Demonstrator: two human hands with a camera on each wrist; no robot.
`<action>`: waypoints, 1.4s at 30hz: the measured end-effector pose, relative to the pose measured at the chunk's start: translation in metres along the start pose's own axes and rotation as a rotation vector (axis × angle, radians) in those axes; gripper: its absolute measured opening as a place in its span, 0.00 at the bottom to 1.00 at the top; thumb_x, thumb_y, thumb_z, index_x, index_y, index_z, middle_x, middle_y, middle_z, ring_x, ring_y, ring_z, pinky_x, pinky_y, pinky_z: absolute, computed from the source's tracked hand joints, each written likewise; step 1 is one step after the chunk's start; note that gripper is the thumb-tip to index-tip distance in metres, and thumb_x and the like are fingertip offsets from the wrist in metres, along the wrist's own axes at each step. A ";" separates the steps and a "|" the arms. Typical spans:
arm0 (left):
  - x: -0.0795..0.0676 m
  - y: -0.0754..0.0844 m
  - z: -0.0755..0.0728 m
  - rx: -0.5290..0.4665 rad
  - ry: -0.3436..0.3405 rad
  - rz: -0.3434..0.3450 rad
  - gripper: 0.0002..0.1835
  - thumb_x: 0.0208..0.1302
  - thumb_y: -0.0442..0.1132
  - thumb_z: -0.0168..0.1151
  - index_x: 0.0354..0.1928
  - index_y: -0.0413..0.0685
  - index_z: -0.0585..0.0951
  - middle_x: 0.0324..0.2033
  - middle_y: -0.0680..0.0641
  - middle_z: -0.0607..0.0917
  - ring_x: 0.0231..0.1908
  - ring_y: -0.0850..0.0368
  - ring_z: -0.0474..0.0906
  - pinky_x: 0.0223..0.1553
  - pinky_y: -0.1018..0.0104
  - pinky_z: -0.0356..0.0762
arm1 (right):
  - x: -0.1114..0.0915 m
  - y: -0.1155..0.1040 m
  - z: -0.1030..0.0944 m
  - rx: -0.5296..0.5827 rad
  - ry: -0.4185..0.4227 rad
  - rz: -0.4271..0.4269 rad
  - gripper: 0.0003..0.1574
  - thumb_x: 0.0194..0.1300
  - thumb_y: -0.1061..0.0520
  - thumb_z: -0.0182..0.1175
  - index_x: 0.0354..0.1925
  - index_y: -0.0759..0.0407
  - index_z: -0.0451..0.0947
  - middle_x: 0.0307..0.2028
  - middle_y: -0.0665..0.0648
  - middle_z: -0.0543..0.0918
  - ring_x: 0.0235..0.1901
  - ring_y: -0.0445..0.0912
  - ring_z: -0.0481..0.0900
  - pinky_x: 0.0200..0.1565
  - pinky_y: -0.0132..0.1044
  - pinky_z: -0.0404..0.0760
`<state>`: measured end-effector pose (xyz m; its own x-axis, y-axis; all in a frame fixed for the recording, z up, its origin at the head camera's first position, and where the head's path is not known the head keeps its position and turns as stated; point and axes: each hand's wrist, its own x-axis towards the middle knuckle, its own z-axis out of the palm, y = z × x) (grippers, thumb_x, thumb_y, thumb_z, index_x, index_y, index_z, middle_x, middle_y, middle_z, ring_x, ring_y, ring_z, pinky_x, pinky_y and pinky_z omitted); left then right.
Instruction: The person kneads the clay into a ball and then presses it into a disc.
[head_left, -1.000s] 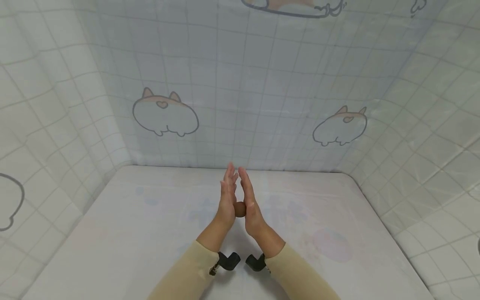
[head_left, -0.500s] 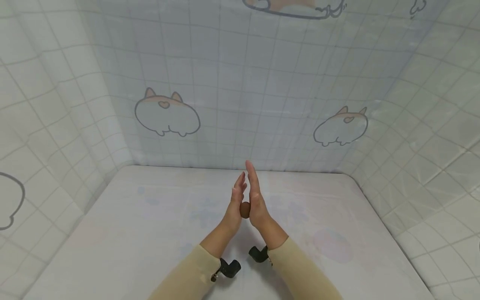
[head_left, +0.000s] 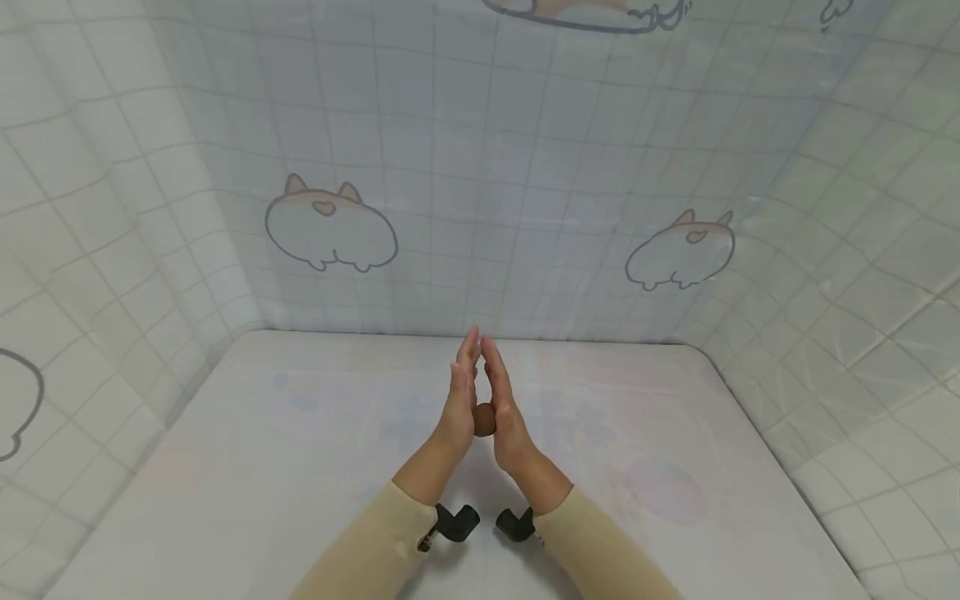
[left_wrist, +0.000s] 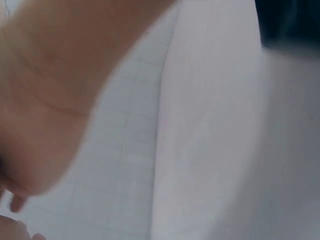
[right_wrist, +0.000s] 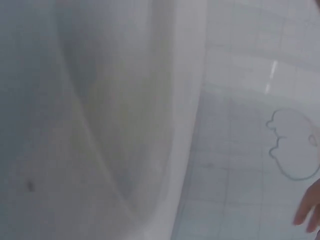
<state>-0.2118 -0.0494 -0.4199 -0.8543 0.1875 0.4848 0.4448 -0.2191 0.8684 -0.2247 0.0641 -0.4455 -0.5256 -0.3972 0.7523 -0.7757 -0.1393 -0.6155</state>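
Between my two palms sits a small brown ball (head_left: 484, 420), pressed from both sides near the heels of the hands. My left hand (head_left: 457, 410) is upright with straight fingers pointing away from me. Facing it, my right hand (head_left: 512, 423) leans in with its fingers straight too, and the fingertips of both come close together above the ball. In the left wrist view a blurred wrist and palm edge (left_wrist: 45, 110) fill the upper left; the ball cannot be made out. Only some fingers (right_wrist: 311, 207) show at the right wrist view's lower right corner.
Below the hands is a pale table (head_left: 262, 467) with faint coloured patches. White gridded sheeting (head_left: 480, 167) with dog drawings rises behind it and on both sides. A black wrist camera (head_left: 457, 523) sticks out from each beige sleeve (head_left: 375, 546).
Both palms rub back and forth against the ball: half a second ago the right hand was further forward and the left further back; now they are nearly level. The ball has shifted slightly left since then.
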 end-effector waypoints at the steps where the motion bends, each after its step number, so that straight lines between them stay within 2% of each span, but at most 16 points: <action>1: 0.000 -0.002 -0.001 0.011 0.003 -0.002 0.45 0.70 0.75 0.16 0.81 0.56 0.41 0.79 0.50 0.43 0.77 0.51 0.38 0.73 0.40 0.32 | 0.000 -0.001 0.001 0.006 -0.002 -0.008 0.56 0.74 0.24 0.20 0.79 0.63 0.29 0.79 0.65 0.35 0.78 0.57 0.33 0.75 0.43 0.42; 5: -0.002 -0.009 -0.002 0.028 0.009 -0.045 0.47 0.68 0.76 0.17 0.81 0.58 0.41 0.79 0.50 0.43 0.78 0.50 0.38 0.72 0.37 0.32 | 0.002 -0.007 0.003 -0.005 -0.001 -0.039 0.56 0.74 0.25 0.18 0.79 0.64 0.29 0.78 0.67 0.35 0.78 0.57 0.33 0.75 0.42 0.40; 9: -0.007 -0.016 0.001 0.038 -0.041 -0.105 0.46 0.68 0.77 0.17 0.81 0.61 0.41 0.79 0.51 0.41 0.78 0.48 0.36 0.70 0.32 0.32 | 0.008 -0.010 -0.001 -0.071 0.041 -0.063 0.55 0.75 0.26 0.17 0.78 0.67 0.30 0.78 0.68 0.38 0.78 0.57 0.36 0.75 0.46 0.40; 11: -0.010 -0.018 0.002 0.037 -0.069 -0.105 0.45 0.69 0.75 0.16 0.81 0.59 0.40 0.79 0.52 0.40 0.77 0.46 0.36 0.70 0.32 0.33 | 0.011 -0.011 -0.004 -0.095 0.055 -0.061 0.56 0.75 0.27 0.17 0.78 0.69 0.30 0.78 0.68 0.39 0.77 0.58 0.37 0.74 0.50 0.40; 14: -0.012 -0.017 0.005 0.008 -0.089 -0.072 0.45 0.71 0.74 0.16 0.81 0.54 0.40 0.79 0.50 0.39 0.77 0.42 0.37 0.71 0.34 0.33 | 0.014 -0.011 -0.008 -0.114 0.058 -0.021 0.56 0.74 0.25 0.17 0.78 0.66 0.30 0.78 0.66 0.38 0.77 0.59 0.37 0.73 0.59 0.39; 17: -0.015 -0.015 0.006 -0.036 -0.117 -0.045 0.47 0.70 0.74 0.17 0.80 0.50 0.38 0.79 0.48 0.38 0.77 0.39 0.37 0.71 0.35 0.33 | 0.014 -0.009 -0.013 -0.113 0.069 0.058 0.57 0.72 0.22 0.18 0.80 0.60 0.31 0.79 0.61 0.38 0.77 0.58 0.38 0.71 0.65 0.39; 21: -0.017 -0.010 0.006 -0.043 -0.176 -0.033 0.47 0.70 0.74 0.16 0.80 0.49 0.36 0.79 0.47 0.36 0.77 0.40 0.35 0.71 0.35 0.31 | 0.011 -0.003 -0.016 -0.087 0.090 0.146 0.58 0.69 0.19 0.20 0.80 0.54 0.32 0.79 0.58 0.37 0.77 0.59 0.38 0.69 0.68 0.39; 24: -0.017 -0.005 0.005 -0.021 -0.185 -0.022 0.46 0.70 0.73 0.14 0.80 0.51 0.34 0.79 0.49 0.34 0.77 0.41 0.33 0.70 0.35 0.29 | 0.006 0.001 -0.015 -0.063 0.083 0.171 0.58 0.69 0.19 0.21 0.80 0.53 0.31 0.80 0.57 0.36 0.77 0.59 0.36 0.69 0.68 0.38; 27: -0.015 -0.001 0.004 -0.004 -0.152 -0.006 0.47 0.70 0.74 0.14 0.80 0.52 0.34 0.79 0.51 0.35 0.77 0.44 0.33 0.71 0.37 0.28 | 0.001 0.004 -0.010 -0.063 0.070 0.146 0.57 0.71 0.20 0.19 0.80 0.56 0.30 0.79 0.59 0.35 0.77 0.59 0.35 0.71 0.65 0.39; 30: -0.011 0.004 0.004 0.016 -0.103 -0.001 0.49 0.68 0.76 0.17 0.80 0.52 0.34 0.79 0.50 0.36 0.78 0.45 0.34 0.72 0.39 0.28 | -0.003 0.004 -0.004 -0.065 0.051 0.082 0.56 0.73 0.23 0.18 0.79 0.60 0.29 0.79 0.62 0.35 0.78 0.58 0.35 0.74 0.55 0.40; 35: -0.008 0.005 0.004 0.069 -0.019 -0.090 0.47 0.66 0.79 0.19 0.80 0.62 0.36 0.79 0.49 0.41 0.78 0.49 0.37 0.70 0.32 0.33 | -0.003 -0.007 0.004 -0.028 0.030 -0.023 0.55 0.74 0.25 0.17 0.79 0.62 0.27 0.78 0.67 0.34 0.78 0.57 0.33 0.75 0.43 0.39; 39: -0.008 -0.001 0.004 0.102 -0.001 -0.144 0.45 0.66 0.78 0.19 0.80 0.68 0.37 0.79 0.50 0.43 0.78 0.51 0.40 0.69 0.29 0.37 | 0.000 -0.015 0.005 -0.033 0.041 -0.083 0.54 0.75 0.27 0.16 0.78 0.67 0.26 0.78 0.69 0.35 0.78 0.58 0.33 0.75 0.44 0.38; 42: -0.008 -0.006 0.004 0.148 -0.011 -0.170 0.45 0.67 0.78 0.19 0.80 0.65 0.37 0.79 0.49 0.43 0.78 0.49 0.41 0.69 0.30 0.39 | 0.003 -0.018 0.003 -0.028 0.069 -0.108 0.54 0.76 0.28 0.16 0.77 0.68 0.26 0.77 0.71 0.36 0.78 0.57 0.35 0.75 0.45 0.39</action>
<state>-0.2063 -0.0460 -0.4282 -0.9176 0.2206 0.3308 0.3302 -0.0406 0.9430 -0.2112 0.0626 -0.4334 -0.4607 -0.3177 0.8288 -0.8379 -0.1524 -0.5242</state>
